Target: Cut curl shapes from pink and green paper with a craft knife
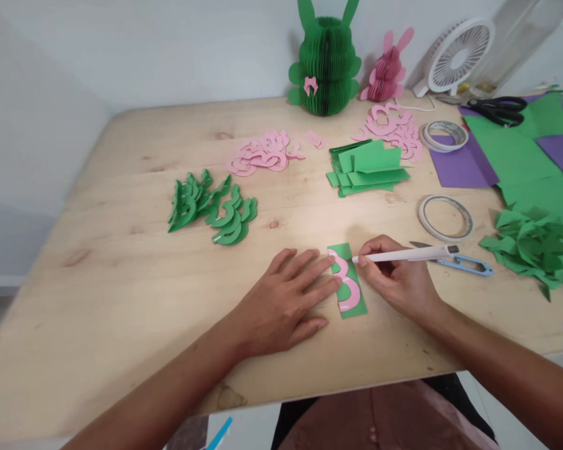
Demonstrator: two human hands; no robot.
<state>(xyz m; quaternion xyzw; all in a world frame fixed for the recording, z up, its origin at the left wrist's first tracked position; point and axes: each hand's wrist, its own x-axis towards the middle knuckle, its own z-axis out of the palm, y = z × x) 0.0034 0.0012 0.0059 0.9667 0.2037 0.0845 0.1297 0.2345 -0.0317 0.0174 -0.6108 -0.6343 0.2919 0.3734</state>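
Note:
A pink curved paper cutout (350, 295) lies on top of a small green paper strip (359, 305) near the front of the table. My left hand (286, 303) rests flat with its fingers spread, the fingertips pressing the cutout's left edge. In my right hand (398, 275) is a white pen (403, 255), pinched between thumb and fingers. Its tip is at the right edge of the cutout, over the green strip. Just beyond the right hand lies a light blue craft knife (464, 262), partly hidden by the hand and pen.
Green cut pieces (229, 215), pink cutouts (263, 153) and folded green strips (368, 165) lie farther back. Tape rolls (469, 219), green scraps (539, 247) and black scissors (500, 111) are at right. A green paper rabbit (327, 69), pink rabbit (387, 72) and white fan (460, 59) stand by the wall.

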